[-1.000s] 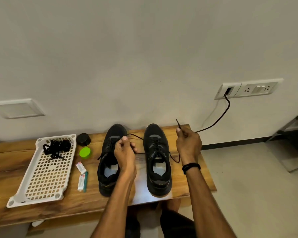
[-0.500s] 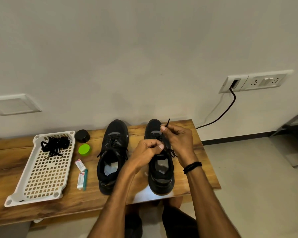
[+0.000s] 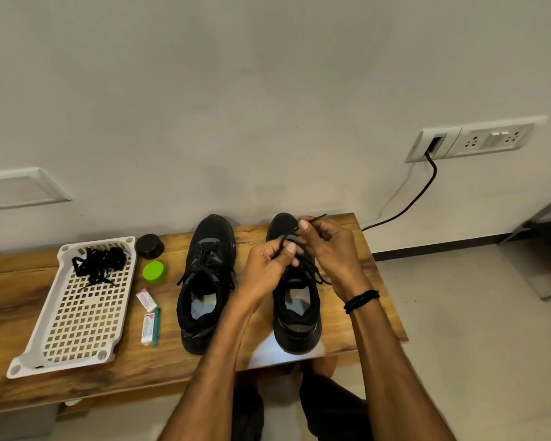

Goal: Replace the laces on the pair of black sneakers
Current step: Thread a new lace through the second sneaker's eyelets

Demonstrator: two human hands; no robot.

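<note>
Two black sneakers stand side by side on a wooden bench (image 3: 376, 281), toes to the wall. The left sneaker (image 3: 206, 281) is laced, its lace ends hanging loose. Over the toe half of the right sneaker (image 3: 296, 313) both hands meet. My left hand (image 3: 264, 272) pinches one strand of that shoe's black lace (image 3: 312, 268) between thumb and fingers. My right hand (image 3: 328, 249) pinches the other end, whose tip sticks up to the right. A bundle of black laces (image 3: 97, 262) lies at the far end of a white perforated tray (image 3: 77, 329).
Between tray and left sneaker sit a black round lid (image 3: 149, 246), a green round cap (image 3: 154, 272) and two small white-red packets (image 3: 148, 316). A black cable (image 3: 407, 202) runs from a wall socket down behind the bench's right end. Tiled floor lies to the right.
My left hand moved from the left sneaker across to the right one. My right hand came in from the right with its lace end, and both hands now hold the lace close together.
</note>
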